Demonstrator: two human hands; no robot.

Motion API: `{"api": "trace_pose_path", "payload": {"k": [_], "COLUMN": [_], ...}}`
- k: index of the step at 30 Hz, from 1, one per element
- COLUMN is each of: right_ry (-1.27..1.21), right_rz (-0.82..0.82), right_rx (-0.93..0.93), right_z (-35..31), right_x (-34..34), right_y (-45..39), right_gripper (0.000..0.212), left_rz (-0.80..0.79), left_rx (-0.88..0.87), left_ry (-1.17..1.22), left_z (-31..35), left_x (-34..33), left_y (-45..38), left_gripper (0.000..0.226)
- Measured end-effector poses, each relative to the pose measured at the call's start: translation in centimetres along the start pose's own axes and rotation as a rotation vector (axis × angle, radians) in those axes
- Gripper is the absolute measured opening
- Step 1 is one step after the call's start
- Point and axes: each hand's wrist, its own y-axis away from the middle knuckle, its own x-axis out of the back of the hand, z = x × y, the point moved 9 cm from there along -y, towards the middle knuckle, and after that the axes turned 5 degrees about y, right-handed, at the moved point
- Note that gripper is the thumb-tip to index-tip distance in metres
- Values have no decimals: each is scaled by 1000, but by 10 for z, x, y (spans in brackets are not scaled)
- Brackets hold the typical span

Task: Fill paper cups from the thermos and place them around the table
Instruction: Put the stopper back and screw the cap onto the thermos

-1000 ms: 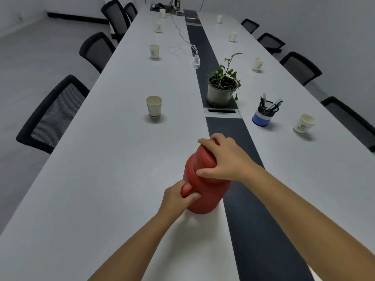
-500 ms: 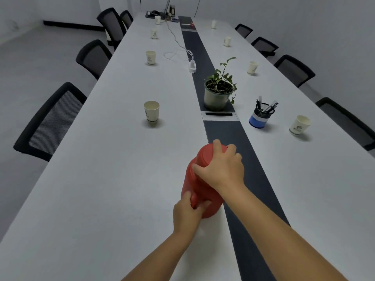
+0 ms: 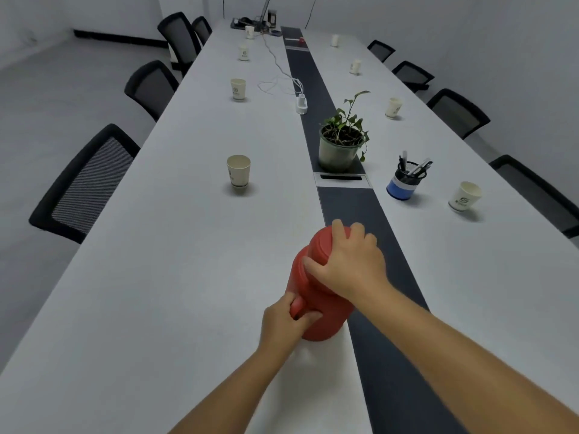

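White table point(image 3: 175, 277), squat red thermos point(image 3: 316, 296), domed lid point(image 3: 324, 249)

Head view: looks forward and down along the long table point(image 3: 188, 245), close above the hands.
Other views: none.

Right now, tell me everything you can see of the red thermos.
The thermos is a red, matte, plastic-looking jug with a rounded body, a domed lid and a side handle. It stands upright on the white table, beside the dark centre strip. The right hand wraps over the lid; the left hand grips the handle. Its contents cannot be seen.
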Motion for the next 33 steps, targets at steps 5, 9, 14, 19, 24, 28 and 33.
{"api": "trace_pose_path", "payload": {"k": [5,9,14,19,24,28,33], "right_ry": [69,63,98,141,185,172,250], "right_rz": [-293,-462,-134,-306,-528,-289,-467], "right_rx": [133,560,150,104,459,111,468], "right_z": [8,-5,-3,4,-10,-2,-5], "right_x": [-7,1,-4,5,5,21,23], "right_y": [-12,-3,-1,-9,2,-12,-5], "right_gripper": [98,96,83,91,82,69,76], "left_rz": [-33,-123,-65,-48,-100,-83,-81], "left_rx": [-6,-24,-12,-15,-18,-21,-44], "left_ry": [-16,-62,-50,-22,-47,-54,-67], "left_z": [-1,2,2,-5,-2,1,1], "left_x": [-7,0,5,-3,2,3,3], "left_y": [1,-6,-4,5,0,3,3], "left_gripper": [32,33,42,32,29,40,40]}}
